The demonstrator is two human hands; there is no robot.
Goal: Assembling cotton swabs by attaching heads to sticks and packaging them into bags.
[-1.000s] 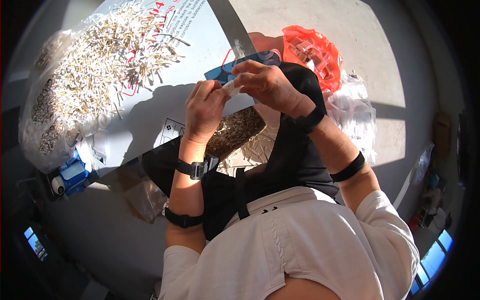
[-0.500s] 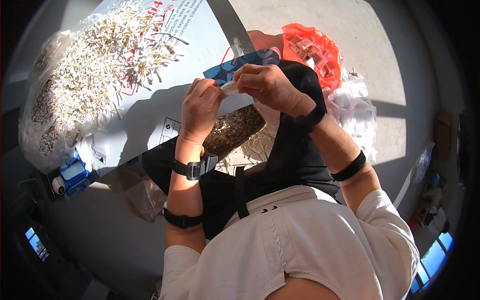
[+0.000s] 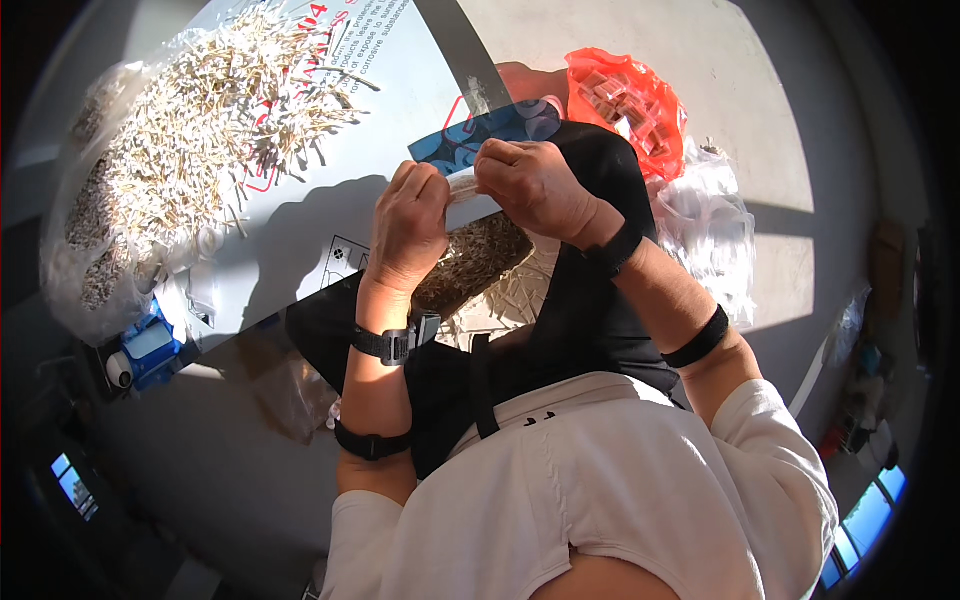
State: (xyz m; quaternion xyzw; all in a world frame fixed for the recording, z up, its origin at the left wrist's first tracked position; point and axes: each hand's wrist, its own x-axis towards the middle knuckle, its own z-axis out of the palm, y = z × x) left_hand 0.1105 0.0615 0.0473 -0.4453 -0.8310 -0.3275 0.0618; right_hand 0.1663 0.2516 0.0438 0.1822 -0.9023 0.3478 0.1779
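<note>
In front of me, above my lap, my left hand (image 3: 410, 220) and my right hand (image 3: 535, 190) are raised close together, fingers closed. Between them stretches a small whitish, partly see-through piece (image 3: 463, 188), pinched at both ends; its kind does not show clearly. Just below the hands, a brown mass of thin dried stalks (image 3: 475, 262) sits between my knees, with paler loose stalks (image 3: 515, 300) beside it. Behind the fingers lies a blue see-through sheet or pack (image 3: 490, 135) with round shapes in it.
On the grey printed table (image 3: 290, 235) to the left, a clear bag (image 3: 65, 240) spills a large heap of pale thin stalks (image 3: 200, 140). A blue-and-white bottle (image 3: 150, 350) stands below it. A red bag (image 3: 625, 110) of small packets and a clear bag (image 3: 705, 225) of round plastic pieces are at right.
My hands have shifted slightly, the left a little down and to the right. The pale piece has turned from a flat oval face to a more stretched, strip-like shape.
</note>
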